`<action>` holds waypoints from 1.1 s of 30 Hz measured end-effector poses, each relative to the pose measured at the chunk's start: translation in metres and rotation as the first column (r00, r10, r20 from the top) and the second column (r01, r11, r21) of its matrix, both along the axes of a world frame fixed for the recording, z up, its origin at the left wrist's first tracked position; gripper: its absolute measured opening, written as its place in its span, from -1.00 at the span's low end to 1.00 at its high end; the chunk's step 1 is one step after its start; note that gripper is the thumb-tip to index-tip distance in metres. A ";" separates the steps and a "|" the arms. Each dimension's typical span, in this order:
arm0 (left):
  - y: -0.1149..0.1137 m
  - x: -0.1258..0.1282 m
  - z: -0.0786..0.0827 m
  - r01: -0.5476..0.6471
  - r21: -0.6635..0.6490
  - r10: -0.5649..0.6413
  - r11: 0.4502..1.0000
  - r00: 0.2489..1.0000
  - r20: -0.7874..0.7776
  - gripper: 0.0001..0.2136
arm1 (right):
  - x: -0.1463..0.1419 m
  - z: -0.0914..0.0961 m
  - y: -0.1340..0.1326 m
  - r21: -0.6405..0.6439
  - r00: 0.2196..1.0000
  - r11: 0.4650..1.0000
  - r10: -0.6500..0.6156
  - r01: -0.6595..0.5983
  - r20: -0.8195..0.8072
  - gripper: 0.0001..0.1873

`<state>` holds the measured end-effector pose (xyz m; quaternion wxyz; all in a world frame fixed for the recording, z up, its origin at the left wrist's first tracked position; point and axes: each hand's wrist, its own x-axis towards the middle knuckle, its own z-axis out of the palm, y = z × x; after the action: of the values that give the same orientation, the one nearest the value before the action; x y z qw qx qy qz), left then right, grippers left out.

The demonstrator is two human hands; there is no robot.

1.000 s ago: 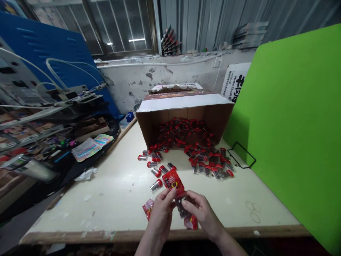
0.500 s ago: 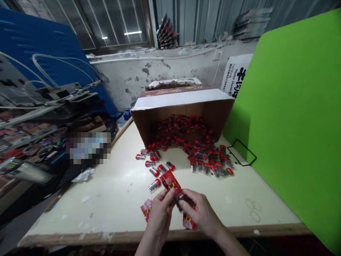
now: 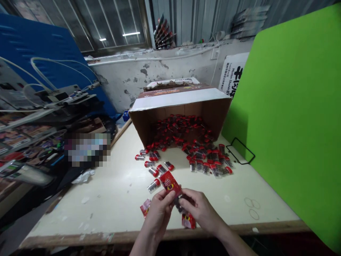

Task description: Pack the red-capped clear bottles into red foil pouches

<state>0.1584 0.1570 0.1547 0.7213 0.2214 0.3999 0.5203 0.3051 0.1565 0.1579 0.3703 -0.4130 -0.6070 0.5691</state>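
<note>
My left hand [image 3: 162, 210] pinches a red printed packet [image 3: 168, 181] with a yellow and black design, its thumb on the lower end. My right hand [image 3: 198, 208] is closed beside it, touching the packet's lower corner. In its fingers is a small clear piece with dark contents [image 3: 180, 205], partly hidden. On the table under my hands lie another red and pink packet [image 3: 188, 221] at the right and one [image 3: 145, 207] at the left. Just beyond the held packet are several small clear bottles with red caps and dark contents [image 3: 153, 185].
A cardboard box [image 3: 181, 99] lies on its side, its mouth facing me, with many red-capped bottles inside and spilling out [image 3: 199, 155]. A green panel [image 3: 290, 113] stands at the right, near a black wire frame [image 3: 241, 151]. Machinery [image 3: 50, 96] occupies the left.
The view has shifted very slightly. Both hands stay at nearly the same spot, still holding the red packet and the dark-filled clear piece.
</note>
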 end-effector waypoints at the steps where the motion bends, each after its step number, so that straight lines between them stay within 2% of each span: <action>1: -0.001 0.001 0.001 0.010 -0.003 -0.010 1.000 1.000 0.003 -0.74 | 0.000 -0.002 0.000 -0.061 0.997 0.998 0.019 -0.024 -0.080 -0.79; 3: -0.002 0.002 0.002 0.005 -0.007 -0.005 1.000 1.000 -0.008 -0.73 | -0.002 -0.007 0.000 -0.134 0.979 0.990 0.023 -0.051 -0.202 -0.73; 5: -0.003 0.005 0.002 -0.035 -0.008 0.034 0.999 0.998 -0.049 -0.74 | -0.004 -0.010 -0.001 -0.140 0.979 0.990 -0.005 -0.024 -0.202 -0.70; 7: -0.004 0.007 0.001 -0.102 -0.008 0.100 0.995 0.989 -0.113 -0.79 | -0.006 -0.009 -0.003 -0.047 0.996 0.997 -0.060 0.057 -0.063 -0.72; 9: -0.005 0.009 -0.002 -0.162 -0.010 0.158 0.987 0.974 -0.164 -0.81 | -0.007 -0.005 -0.004 0.130 0.985 0.985 -0.127 0.112 0.115 -0.77; 11: -0.006 0.010 -0.004 -0.191 -0.016 0.186 0.981 0.967 -0.172 -0.82 | -0.006 -0.001 -0.004 0.276 0.961 0.956 -0.160 0.094 0.227 -0.80; 13: -0.007 0.009 -0.005 -0.187 -0.028 0.182 0.982 0.974 -0.131 -0.81 | -0.004 0.001 -0.002 0.305 0.959 0.951 -0.130 0.049 0.253 -0.81; 17: -0.007 0.004 -0.007 -0.159 -0.068 0.157 0.985 0.987 -0.033 -0.77 | -0.002 -0.002 0.002 0.111 0.992 0.993 -0.040 0.027 0.119 -0.79; 21: -0.003 0.002 -0.006 -0.209 -0.082 0.209 0.974 0.978 -0.017 -0.73 | -0.002 -0.018 -0.001 -0.064 0.999 0.997 -0.040 0.041 0.025 -0.71; 27: -0.002 0.009 -0.009 -0.153 -0.084 0.153 0.985 0.988 -0.002 -0.77 | -0.004 -0.041 -0.012 -0.267 0.993 0.961 -0.091 0.068 -0.076 -0.61; 30: -0.003 0.012 -0.013 -0.136 -0.078 0.135 0.988 0.991 -0.007 -0.76 | -0.009 -0.044 -0.014 -0.307 0.981 0.948 -0.133 0.084 -0.140 -0.60; 33: -0.005 0.013 -0.015 -0.133 -0.043 0.130 0.990 0.990 -0.052 -0.78 | -0.014 -0.043 -0.017 -0.432 0.943 0.898 -0.208 0.079 -0.260 -0.58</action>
<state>0.1713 0.1522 0.1395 0.6804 0.1902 0.4432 0.5517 0.2909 0.1399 0.1147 0.4029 -0.4354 -0.3760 0.7118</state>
